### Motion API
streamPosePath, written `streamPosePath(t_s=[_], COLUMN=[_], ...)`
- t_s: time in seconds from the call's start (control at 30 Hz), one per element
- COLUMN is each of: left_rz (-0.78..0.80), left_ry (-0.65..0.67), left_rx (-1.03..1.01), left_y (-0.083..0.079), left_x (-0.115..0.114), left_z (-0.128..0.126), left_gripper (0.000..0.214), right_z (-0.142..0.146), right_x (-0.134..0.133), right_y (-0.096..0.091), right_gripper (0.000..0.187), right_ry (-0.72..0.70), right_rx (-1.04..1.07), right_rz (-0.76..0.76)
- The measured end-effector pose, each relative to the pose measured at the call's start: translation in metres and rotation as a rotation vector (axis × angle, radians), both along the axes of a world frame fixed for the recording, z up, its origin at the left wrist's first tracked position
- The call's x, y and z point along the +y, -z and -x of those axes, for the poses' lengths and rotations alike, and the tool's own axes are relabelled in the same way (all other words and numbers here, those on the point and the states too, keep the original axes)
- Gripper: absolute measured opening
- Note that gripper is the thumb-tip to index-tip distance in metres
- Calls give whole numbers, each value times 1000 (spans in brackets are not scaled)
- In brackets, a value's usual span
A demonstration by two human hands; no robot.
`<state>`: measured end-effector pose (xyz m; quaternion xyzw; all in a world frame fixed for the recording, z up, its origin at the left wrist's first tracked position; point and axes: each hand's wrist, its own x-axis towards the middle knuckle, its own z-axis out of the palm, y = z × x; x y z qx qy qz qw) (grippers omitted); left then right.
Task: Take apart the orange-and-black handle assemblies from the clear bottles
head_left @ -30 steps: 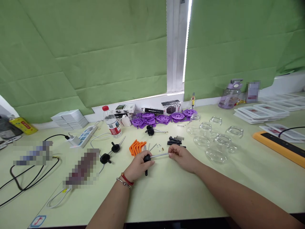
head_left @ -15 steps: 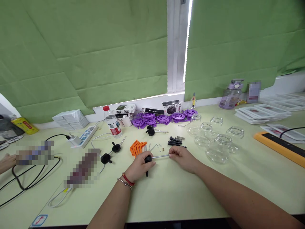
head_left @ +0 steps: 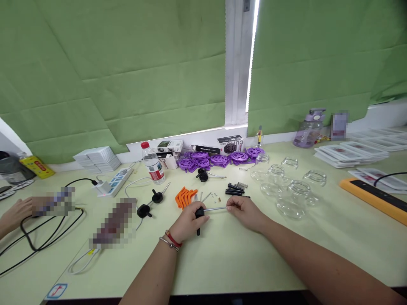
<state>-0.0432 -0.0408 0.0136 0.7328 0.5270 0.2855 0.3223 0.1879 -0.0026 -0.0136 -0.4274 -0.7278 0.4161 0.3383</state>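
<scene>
My left hand [head_left: 188,223] is closed round the black knob [head_left: 199,213] of a part with a thin metal rod [head_left: 215,209] sticking out to the right. My right hand [head_left: 245,212] pinches the rod's far end with thumb and fingertips. Both hands hover just above the pale green table [head_left: 222,258]. Just beyond them lie orange plastic pieces [head_left: 185,196], loose metal pins [head_left: 205,197], black sticks [head_left: 234,189] and a small spring [head_left: 242,185]. Two more black knobs with rods [head_left: 151,202] lie to the left.
Several clear glass jars [head_left: 291,190] stand at the right, purple discs [head_left: 219,158] and boxes at the back, with a water bottle [head_left: 153,164]. A power strip [head_left: 116,181] and black cables [head_left: 41,237] are on the left, where another person's hand [head_left: 14,215] rests. An orange-edged tray [head_left: 375,194] sits far right.
My hands keep the same grip on the knob and rod. Another person's hand has come into view at the far left edge. The view has tilted slightly.
</scene>
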Motion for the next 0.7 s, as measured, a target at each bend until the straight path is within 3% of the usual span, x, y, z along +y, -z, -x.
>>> streamPosePath(t_s=[0.13, 0.23, 0.3, 0.4, 0.5, 0.7], left_rz=[-71, -262, -466, -674, -610, -493], left_ry=[20, -53, -246, -681, -928, -1008], left_rx=[12, -56, -25, 188, 322, 363], left_y=[-3, -6, -6, -2, 6, 14], left_x=[-3, -1, 5, 19, 31, 40], left_z=[2, 10, 21, 42, 58, 66], left_gripper=[22, 39, 38, 32, 41, 63], right_z=[4, 5, 5, 7, 15, 35], right_x=[-7, 0, 16, 49, 78, 104], right_y=[-9, -20, -26, -31, -29, -16], right_gripper=[18, 23, 22, 21, 21, 20], right_ry=[-31, 67, 188, 378, 413, 381], right_rx=[-95, -159, -198, -313, -431, -516], right_rz=[-209, -321, -351, -315, -242, -252])
